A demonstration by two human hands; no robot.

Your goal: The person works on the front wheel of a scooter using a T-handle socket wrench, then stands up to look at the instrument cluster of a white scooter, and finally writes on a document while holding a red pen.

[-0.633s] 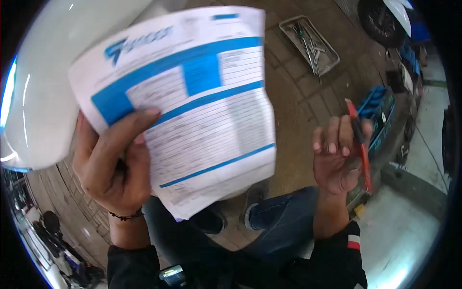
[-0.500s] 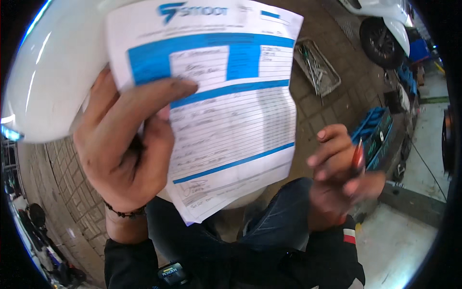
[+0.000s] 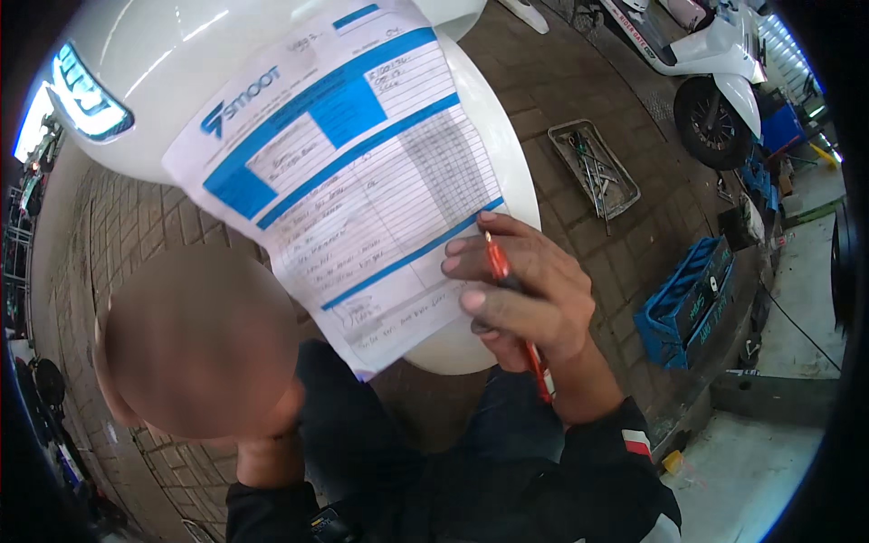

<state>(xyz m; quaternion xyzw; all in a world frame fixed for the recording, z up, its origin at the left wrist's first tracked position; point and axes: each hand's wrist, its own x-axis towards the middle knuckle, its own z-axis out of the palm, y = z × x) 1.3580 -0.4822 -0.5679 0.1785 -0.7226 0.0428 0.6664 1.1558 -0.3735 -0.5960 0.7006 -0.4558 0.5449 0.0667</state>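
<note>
A printed form with blue bands and handwriting [image 3: 380, 163] lies across a white scooter's body panel [image 3: 496, 127], near a lit lamp. My right hand [image 3: 534, 290] is closed on a red and black pen [image 3: 541, 380], its fingers over the form's lower right edge and the pen's tip pointing up the sheet. My left hand [image 3: 199, 362] is at the lower left beside the form; a blurred patch covers most of it, so I cannot tell what its fingers hold.
A metal tray of tools [image 3: 588, 167] and a blue toolbox [image 3: 674, 317] sit on the paved floor at the right. Another white scooter [image 3: 724, 59] stands behind them. A grey ledge [image 3: 760, 389] runs along the right, and parked two-wheelers line the far left.
The form has gone from being held up by my left hand to lying on the white panel. My left hand has moved down; my right hand has moved left onto the form with the pen.
</note>
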